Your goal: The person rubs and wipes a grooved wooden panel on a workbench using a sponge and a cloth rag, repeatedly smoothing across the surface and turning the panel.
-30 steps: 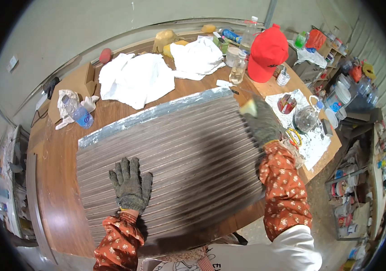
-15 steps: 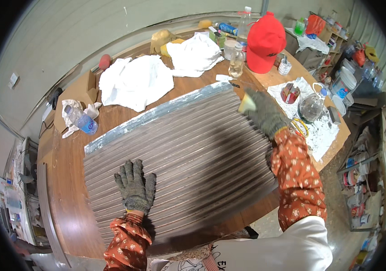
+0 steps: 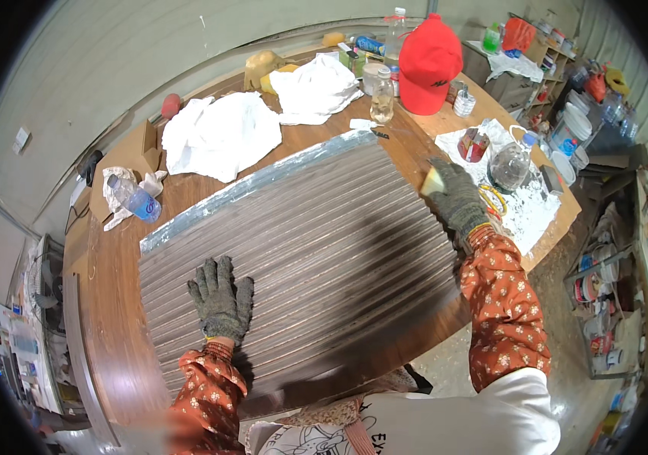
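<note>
A grey-brown fluted panel point(image 3: 316, 243) lies on the wooden table, with a silvery strip point(image 3: 248, 188) along its far edge. My left hand point(image 3: 221, 299), in a dark grey knitted glove, rests flat on the ribs at the panel's left part, fingers spread. Just past the panel's right edge, my gloved right hand point(image 3: 459, 199) is closed around a pale yellow sponge-like pad point(image 3: 434, 183). Part of the pad is hidden under the fingers. Both forearms wear orange-brown flowered sleeves.
White cloths point(image 3: 221, 136) lie beyond the panel, left of a red cap point(image 3: 430, 67) and a small glass bottle point(image 3: 382, 97). A plastic bottle point(image 3: 140, 203) lies at left. On spotted paper point(image 3: 532, 220) at right stand a clear jug point(image 3: 509, 167) and a red-filled container point(image 3: 474, 144).
My right hand and the pad have slid right, off the ribs to beyond the panel's right edge. My left hand stays flat on the panel. The whole view has shifted slightly.
</note>
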`<state>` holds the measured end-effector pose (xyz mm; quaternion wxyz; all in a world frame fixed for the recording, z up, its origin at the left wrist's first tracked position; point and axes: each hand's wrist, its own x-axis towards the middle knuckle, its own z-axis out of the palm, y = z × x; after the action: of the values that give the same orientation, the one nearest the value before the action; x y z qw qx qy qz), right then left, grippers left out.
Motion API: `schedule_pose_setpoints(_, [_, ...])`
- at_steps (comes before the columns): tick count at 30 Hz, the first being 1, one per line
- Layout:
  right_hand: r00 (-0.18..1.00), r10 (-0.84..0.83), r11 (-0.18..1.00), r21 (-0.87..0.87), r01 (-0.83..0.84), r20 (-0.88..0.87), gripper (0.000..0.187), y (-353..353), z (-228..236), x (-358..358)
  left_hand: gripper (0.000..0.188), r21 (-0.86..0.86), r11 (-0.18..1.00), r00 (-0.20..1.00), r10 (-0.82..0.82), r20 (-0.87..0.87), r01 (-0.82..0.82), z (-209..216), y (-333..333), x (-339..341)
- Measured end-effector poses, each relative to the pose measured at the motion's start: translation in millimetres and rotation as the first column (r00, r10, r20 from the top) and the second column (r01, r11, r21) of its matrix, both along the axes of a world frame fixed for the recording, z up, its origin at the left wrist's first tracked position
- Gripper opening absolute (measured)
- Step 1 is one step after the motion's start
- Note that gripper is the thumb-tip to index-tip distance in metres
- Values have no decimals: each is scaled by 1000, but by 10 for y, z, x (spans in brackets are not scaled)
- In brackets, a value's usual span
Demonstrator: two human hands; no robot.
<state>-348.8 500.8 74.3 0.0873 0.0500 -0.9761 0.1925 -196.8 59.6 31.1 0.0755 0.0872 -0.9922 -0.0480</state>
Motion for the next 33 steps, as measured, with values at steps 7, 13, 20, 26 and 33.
schedule_pose_setpoints(7, [970,178,983,-25,-185,-168,68,-172,0,358,65,17,1000,999,22,34,-23,33,10,21])
schedule_pose_setpoints(13, [985,-1,996,93,17,-172,63,34,-83,415,65,14,1000,1000,16,26,-16,-53,1,-14])
schedule_pose_setpoints(20, [943,-65,995,54,87,-326,76,302,-72,487,63,-16,1000,1000,-6,-19,6,-52,-63,-7])
schedule_pose_setpoints(26, [846,-474,872,-265,412,-244,81,1127,-170,203,64,-15,1000,1000,10,-2,-10,-128,-72,-22])
schedule_pose_setpoints(33, [866,-437,893,-3,450,-244,83,1407,-401,-351,61,-6,1000,998,-12,-63,12,-47,7,-26])
